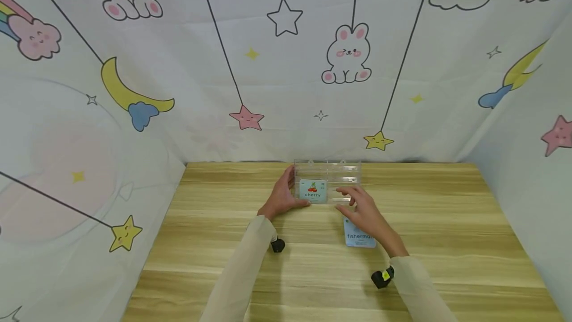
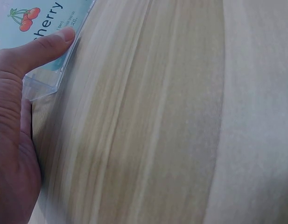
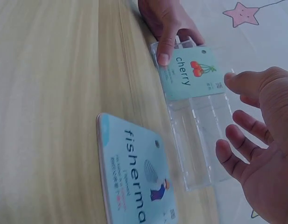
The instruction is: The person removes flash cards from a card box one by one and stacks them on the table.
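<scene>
A clear plastic rack [image 1: 343, 172] with tiered ledges stands near the table's back edge. In its left front part rests a pale blue-green flashcard marked "cherry" [image 1: 313, 189], with red cherries drawn on it. My left hand [image 1: 281, 196] grips the rack's left end, thumb lying over the card's lower corner and fingers behind the side. The right hand [image 1: 365, 215] hovers before the rack's right half, fingers loosely spread and holding nothing. Below it lies a stack of light blue flashcards [image 3: 134, 172], the top one printed "fisherma" before the view cuts off; my right wrist partly covers it in the head view.
The wood-grain table [image 1: 214, 267] is bordered at the back and sides by a white cloth [image 1: 286, 78] printed with bunnies, stars and moons. A black wrist camera [image 1: 278, 245] sits under the left cuff, another black camera [image 1: 381, 278] by the right cuff.
</scene>
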Demonstrator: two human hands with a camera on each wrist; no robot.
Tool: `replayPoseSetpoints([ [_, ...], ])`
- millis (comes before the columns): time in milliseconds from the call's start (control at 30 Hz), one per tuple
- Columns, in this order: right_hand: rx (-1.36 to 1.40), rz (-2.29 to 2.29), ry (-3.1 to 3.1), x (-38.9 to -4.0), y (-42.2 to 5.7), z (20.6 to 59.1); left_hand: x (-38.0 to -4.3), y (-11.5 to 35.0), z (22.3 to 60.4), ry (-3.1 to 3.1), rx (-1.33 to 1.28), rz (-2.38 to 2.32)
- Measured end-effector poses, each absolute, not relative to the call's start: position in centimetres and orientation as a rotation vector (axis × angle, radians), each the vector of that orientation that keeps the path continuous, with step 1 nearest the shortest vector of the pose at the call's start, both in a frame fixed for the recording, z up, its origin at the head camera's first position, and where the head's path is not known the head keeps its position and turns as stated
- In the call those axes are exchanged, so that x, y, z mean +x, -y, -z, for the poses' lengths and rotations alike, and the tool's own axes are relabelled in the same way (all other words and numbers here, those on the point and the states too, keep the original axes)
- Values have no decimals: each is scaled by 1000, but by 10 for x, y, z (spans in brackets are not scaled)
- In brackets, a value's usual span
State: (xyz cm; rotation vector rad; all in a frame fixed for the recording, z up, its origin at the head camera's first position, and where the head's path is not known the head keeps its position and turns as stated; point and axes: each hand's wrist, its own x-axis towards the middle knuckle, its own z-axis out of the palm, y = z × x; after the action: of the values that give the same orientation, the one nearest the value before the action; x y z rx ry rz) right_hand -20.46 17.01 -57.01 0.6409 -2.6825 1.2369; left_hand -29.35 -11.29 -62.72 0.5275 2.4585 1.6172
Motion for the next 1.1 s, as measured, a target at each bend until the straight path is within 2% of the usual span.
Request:
replayPoseSetpoints([
  [467, 661, -1287, 2715, -229, -154, 569, -293, 113, 627, -2464, 545, -1624],
  [1100, 675, -1311, 2738, -237, -147, 573, -292, 112, 625, -2482, 512, -1584],
])
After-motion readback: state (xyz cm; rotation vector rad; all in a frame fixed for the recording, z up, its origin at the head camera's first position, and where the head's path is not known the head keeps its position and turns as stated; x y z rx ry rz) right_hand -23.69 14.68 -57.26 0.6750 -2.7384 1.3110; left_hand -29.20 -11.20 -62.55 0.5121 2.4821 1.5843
